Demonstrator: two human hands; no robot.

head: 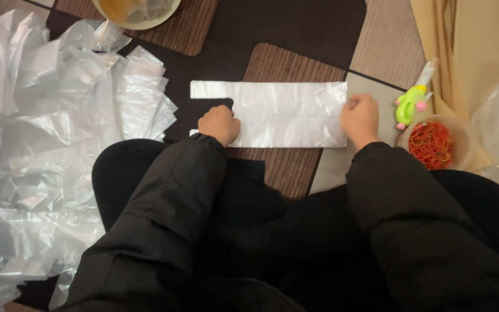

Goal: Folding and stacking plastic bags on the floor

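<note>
The left hand (219,123) is curled into a loose fist, its fingers (226,134) folded under and pressing down on the left part of a flat clear bag (287,112). The right hand (360,118) is curled the same way, its fingers (352,104) bent onto the bag's right edge. Neither hand seems to wrap around anything; both bear down on the plastic, though the fingertips are tucked beneath the knuckles, so I cannot tell whether any of them pinch the film.

The bag lies stretched out flat between the two sets of fingers, on the dark surface (313,26) and over a brown mat (284,63). One handle strip runs out beyond the left fingers, on their far side; a second, on their near side, is mostly covered by the hand.

Well to the left of the left fingers, a heap (41,127) of crumpled clear bags is cut off by the frame edge. Black sleeves hide the near part of the surface.

Just right of the right fingers sits a tub (460,136) of red rubber bands (431,144), and beside it, on the far side, a small green and pink toy-shaped thing (409,104) that is hard to make out. A pale bowl (137,14) beyond the left fingers is cropped at the top.
</note>
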